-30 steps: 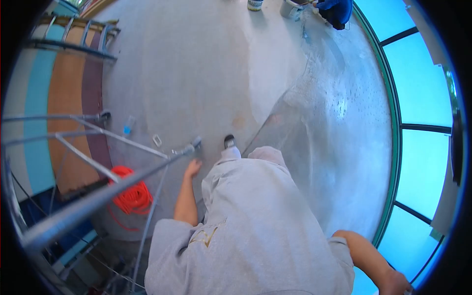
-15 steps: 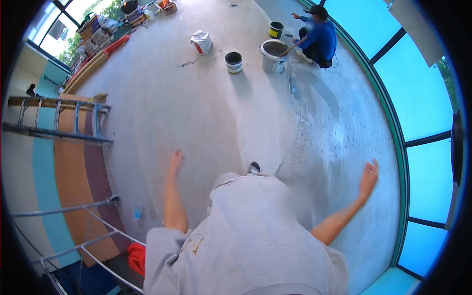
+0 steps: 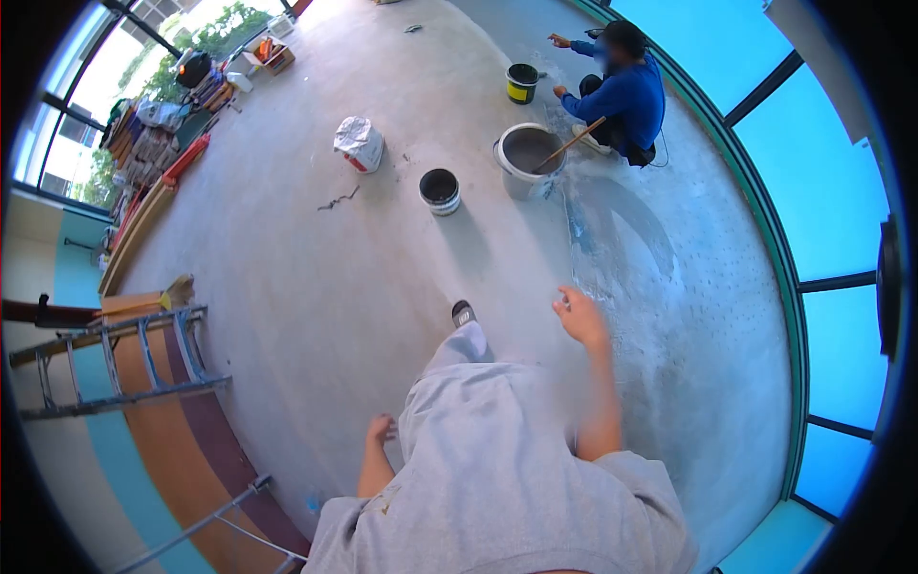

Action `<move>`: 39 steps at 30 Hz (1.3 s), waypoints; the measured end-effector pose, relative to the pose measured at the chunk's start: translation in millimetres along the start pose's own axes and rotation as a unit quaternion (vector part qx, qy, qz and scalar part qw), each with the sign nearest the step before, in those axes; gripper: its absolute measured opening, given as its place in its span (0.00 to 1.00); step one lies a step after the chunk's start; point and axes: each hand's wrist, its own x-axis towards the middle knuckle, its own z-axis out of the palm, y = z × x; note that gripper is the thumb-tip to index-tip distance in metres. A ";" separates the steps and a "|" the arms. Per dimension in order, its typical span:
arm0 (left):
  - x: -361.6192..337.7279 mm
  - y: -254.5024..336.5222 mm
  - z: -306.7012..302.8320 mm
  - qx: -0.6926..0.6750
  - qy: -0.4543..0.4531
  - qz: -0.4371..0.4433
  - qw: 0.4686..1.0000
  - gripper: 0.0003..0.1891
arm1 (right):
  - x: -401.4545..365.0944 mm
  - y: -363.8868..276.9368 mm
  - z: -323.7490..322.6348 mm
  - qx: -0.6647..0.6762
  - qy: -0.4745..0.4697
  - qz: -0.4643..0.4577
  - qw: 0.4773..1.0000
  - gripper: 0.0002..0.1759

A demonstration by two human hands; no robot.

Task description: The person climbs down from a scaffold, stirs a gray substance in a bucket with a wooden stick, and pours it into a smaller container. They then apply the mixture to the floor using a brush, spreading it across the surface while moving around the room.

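Observation:
My right hand (image 3: 581,316) is out in front of me over the floor, fingers loosely apart and nothing in them. Low at my left side hangs my left hand (image 3: 382,429), its fingers relaxed and slightly bent, also without anything in it. Neither hand touches an object. Ahead of the right hand stands a large white bucket (image 3: 516,179) of grey mix, with a wooden stick (image 3: 579,143) leaning in it. A smaller dark-mouthed bucket (image 3: 441,199) is left of it. Farther left is a white bag (image 3: 360,143), upright with its top crumpled.
A person in a blue top (image 3: 626,105) squats beside a black and yellow bucket (image 3: 521,89). Grey wet-looking patches mark the floor (image 3: 622,239) near the window wall. On the left are a stepladder (image 3: 120,359), a metal frame (image 3: 206,521) and stacked materials (image 3: 153,153).
I have stepped forward, so the buckets and bag appear nearer. My right hand has swung inward and forward; my left hand has dropped back toward my side. The squatting person's hand has shifted.

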 end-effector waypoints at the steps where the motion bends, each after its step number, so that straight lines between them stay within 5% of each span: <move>1: 5.8 61.2 -4.8 0.028 0.012 0.031 0.999 0.19 | 18.1 1.7 4.3 -0.023 -0.002 0.007 1.000 0.22; 4: 3.7 249.6 -3.9 0.097 0.036 0.127 0.986 0.24 | 64.9 -32.6 -1.1 0.080 -0.058 0.026 0.995 0.21; 7: -10.6 414.3 8.1 0.019 -0.011 0.273 0.962 0.24 | 119.6 -45.8 16.3 0.160 -0.094 0.078 0.980 0.20; 10: -31.8 530.7 36.0 -0.025 -0.035 0.344 0.938 0.23 | 177.1 -40.5 55.7 0.053 -0.107 0.069 0.990 0.20; 13: 22.8 559.6 61.7 0.064 0.017 0.317 0.946 0.25 | 250.4 -49.5 82.6 0.059 -0.177 0.095 0.978 0.20; 16: 101.4 533.6 86.6 0.294 0.089 0.288 0.907 0.33 | 327.9 -53.5 115.2 0.073 -0.169 0.089 0.979 0.19; 20: 66.0 606.5 122.8 0.511 0.101 0.098 0.848 0.39 | 428.5 -44.8 179.0 0.033 -0.173 0.113 0.978 0.17; 24: 148.8 605.6 101.3 0.506 0.040 0.037 0.861 0.39 | 515.5 -42.5 255.7 0.011 -0.166 0.106 0.980 0.14; 27: 180.2 639.4 90.6 0.689 0.057 0.054 0.721 0.40 | 577.3 -47.4 306.5 -0.016 -0.167 0.136 0.976 0.11; 33: 237.6 708.8 44.8 0.677 0.085 0.128 0.719 0.37 | 648.8 -49.9 437.7 -0.141 -0.132 0.150 0.970 0.13; 36: 257.3 713.9 30.6 0.709 0.093 0.176 0.677 0.36 | 681.9 -19.2 511.8 -0.305 -0.093 0.098 0.943 0.15; 39: 266.4 725.8 26.2 0.713 0.074 0.165 0.678 0.35 | 705.4 -9.3 538.0 -0.338 -0.131 0.184 0.914 0.13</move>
